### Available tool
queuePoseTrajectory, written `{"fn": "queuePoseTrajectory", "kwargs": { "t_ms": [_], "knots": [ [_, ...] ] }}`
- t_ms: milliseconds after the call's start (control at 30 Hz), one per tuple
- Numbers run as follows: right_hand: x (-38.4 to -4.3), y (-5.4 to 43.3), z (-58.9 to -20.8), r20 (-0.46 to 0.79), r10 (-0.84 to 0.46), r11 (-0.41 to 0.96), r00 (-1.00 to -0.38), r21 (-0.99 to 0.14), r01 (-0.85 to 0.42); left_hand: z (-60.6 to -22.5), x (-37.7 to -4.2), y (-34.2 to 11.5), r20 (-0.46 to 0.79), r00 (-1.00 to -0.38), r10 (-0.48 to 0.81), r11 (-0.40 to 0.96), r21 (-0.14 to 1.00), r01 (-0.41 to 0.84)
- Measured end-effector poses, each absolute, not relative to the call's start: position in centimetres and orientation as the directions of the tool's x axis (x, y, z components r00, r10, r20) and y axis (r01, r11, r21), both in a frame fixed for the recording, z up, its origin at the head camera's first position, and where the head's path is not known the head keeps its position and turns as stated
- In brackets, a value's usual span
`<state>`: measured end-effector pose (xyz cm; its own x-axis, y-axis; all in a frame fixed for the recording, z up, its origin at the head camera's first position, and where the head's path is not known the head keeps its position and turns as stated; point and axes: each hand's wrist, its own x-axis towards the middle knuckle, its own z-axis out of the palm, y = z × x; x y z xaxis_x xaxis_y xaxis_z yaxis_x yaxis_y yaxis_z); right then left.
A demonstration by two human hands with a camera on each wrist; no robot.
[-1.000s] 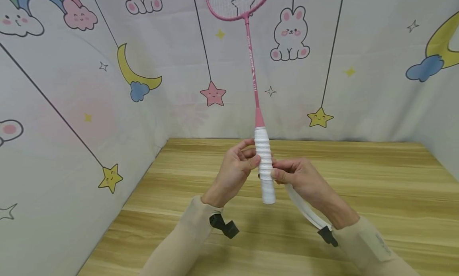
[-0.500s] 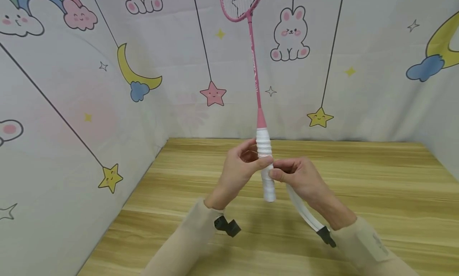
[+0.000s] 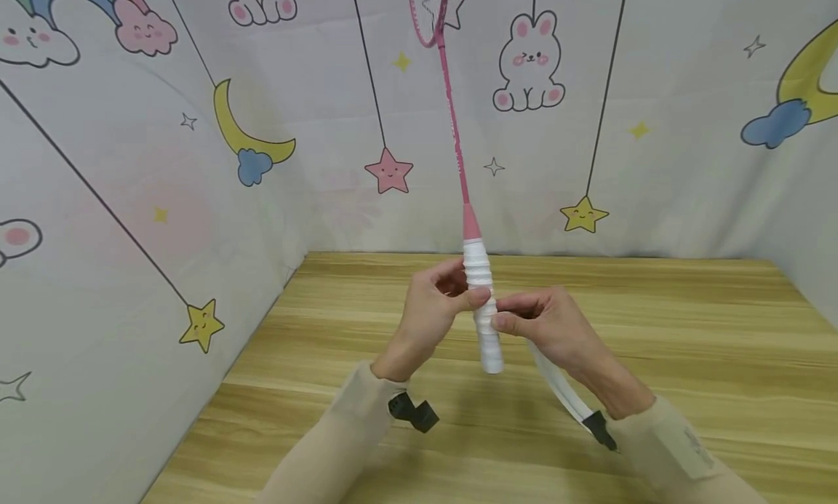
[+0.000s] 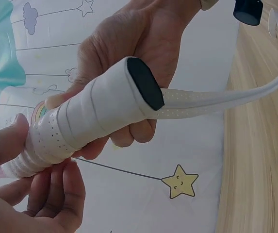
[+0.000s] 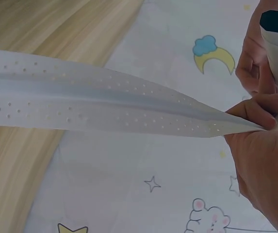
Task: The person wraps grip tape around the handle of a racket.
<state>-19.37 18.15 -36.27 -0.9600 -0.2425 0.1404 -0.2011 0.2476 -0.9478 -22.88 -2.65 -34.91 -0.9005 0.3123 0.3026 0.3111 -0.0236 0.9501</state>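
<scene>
A pink badminton racket (image 3: 455,133) stands nearly upright, head at the top and cut off by the head view. Its white handle (image 4: 112,104) shows a dark butt cap in both wrist views. My left hand (image 3: 428,311) grips the handle, thumb across the front and fingers behind. At the handle's right side my right hand (image 3: 556,329) pinches a strip of white overgrip tape (image 5: 129,104). Perforated and ridged along its middle, the tape runs from the handle through those fingers and trails down. The upper handle is wrapped in ridged turns; the lower end looks smoother.
Below the hands lies a wood-grain table (image 3: 655,373). A printed cloth (image 3: 314,111) with bunnies, stars and moons hangs behind and at the left. Black camera mounts sit on both wrists, the left mount (image 3: 414,412) near the handle's end.
The racket has turned about its long axis, so its head now appears nearly edge-on. My left thumb has shifted across the handle; the right hand has stayed almost in place, pinching the tape.
</scene>
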Motion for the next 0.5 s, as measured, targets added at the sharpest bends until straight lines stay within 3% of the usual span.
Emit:
{"fn": "queuePoseTrajectory", "kwargs": {
  "t_ms": [500],
  "knots": [
    [-19.27, 18.45, -36.02, 0.142, -0.225, 0.239, -0.964, -0.951, -0.196, -34.9, -23.11, -3.37, 0.245, -0.876, 0.416, -0.136, 0.969, 0.206]
  ]
}}
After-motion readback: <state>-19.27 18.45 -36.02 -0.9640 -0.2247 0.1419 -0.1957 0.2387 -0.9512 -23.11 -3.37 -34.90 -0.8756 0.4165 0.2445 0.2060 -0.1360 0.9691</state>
